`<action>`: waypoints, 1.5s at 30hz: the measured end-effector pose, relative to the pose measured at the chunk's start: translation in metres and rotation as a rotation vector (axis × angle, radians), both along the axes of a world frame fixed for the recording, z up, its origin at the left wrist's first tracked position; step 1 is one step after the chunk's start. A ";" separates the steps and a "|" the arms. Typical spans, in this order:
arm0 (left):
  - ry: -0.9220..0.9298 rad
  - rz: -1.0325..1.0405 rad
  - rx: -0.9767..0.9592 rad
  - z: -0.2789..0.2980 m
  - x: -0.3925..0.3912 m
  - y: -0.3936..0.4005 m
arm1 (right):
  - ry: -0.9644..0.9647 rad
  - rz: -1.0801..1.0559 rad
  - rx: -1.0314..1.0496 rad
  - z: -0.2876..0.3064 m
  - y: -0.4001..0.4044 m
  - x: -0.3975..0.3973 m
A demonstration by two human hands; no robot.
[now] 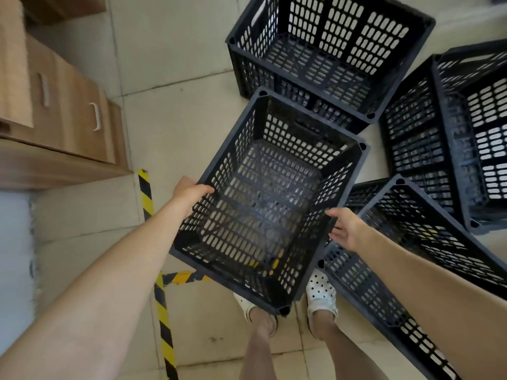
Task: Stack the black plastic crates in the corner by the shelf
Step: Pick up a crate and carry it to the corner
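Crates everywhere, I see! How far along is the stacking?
Done: the crates at right may already be stacked, though I cannot be sure. In hand: one crate is lifted over the feet, the left hand gripping its rim, the right hand open at the other side. Left: the far crate and the near right crate stand singly on the floor.
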State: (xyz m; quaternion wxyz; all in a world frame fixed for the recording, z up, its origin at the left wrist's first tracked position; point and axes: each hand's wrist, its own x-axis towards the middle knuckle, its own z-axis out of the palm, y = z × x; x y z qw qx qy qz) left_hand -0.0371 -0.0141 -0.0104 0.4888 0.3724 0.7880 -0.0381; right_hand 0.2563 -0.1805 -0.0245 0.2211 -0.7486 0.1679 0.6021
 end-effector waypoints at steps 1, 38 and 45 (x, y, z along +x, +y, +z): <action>0.022 -0.003 0.018 0.011 -0.007 -0.003 | 0.018 0.038 -0.006 0.010 0.000 -0.003; -0.188 0.915 -0.107 0.193 -0.430 -0.410 | 0.098 1.475 0.175 0.264 -0.038 -0.462; -0.246 1.075 -0.142 0.182 -0.516 -0.470 | 0.015 1.724 0.143 0.224 -0.033 -0.589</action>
